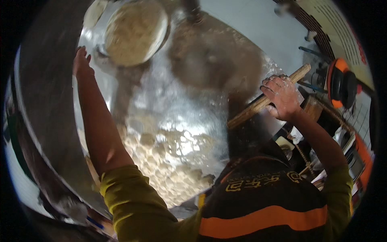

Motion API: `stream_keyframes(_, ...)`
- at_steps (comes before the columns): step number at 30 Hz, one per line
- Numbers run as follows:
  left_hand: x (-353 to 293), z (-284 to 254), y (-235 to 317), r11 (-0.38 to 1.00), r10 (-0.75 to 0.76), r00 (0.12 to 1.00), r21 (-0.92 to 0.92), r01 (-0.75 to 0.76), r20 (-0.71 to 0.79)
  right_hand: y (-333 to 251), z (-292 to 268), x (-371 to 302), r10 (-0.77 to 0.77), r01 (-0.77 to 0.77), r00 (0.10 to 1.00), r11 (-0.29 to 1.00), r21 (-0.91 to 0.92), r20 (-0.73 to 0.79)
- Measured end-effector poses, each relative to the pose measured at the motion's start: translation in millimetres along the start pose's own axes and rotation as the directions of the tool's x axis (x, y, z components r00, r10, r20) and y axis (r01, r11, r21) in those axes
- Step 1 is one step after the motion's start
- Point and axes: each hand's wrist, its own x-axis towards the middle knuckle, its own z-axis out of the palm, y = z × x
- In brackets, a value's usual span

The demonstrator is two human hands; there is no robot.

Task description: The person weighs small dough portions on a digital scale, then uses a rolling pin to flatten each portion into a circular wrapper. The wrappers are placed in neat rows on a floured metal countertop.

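Note:
My right hand, dusted with flour, is wrapped round the middle of a wooden rolling pin. The pin slants over the right side of a shiny metal worktable. My left arm reaches far forward, and my left hand is at the table's left edge with its fingers apart and nothing visible in it. Beside it stands a large round pale pan with a light-brown, floury-looking content. Many small pale dough pieces lie close together on the near left part of the table.
A white oval thing sits beyond the pan. On the right are an orange and black round object and a cluttered shelf or crate. A wide dark surface runs along the left. A brown smear covers the far table.

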Motion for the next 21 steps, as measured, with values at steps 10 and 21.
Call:
stream_keyframes(10, -304.9, -154.0, -18.7, 0.992, -0.041, 0.999, 0.118, 0.040, 0.004, 2.7, 5.9, -4.5, -0.011, 0.014, 0.996, 0.999, 0.031, -0.090)
stream_keyframes(21, -411.4, -106.4, -40.2, 0.778, 0.067, 0.982, 0.625, 0.058, -0.174, 8.9, 24.1, -13.7, -0.185, 0.162, 0.937, 0.982, -0.101, -0.296)
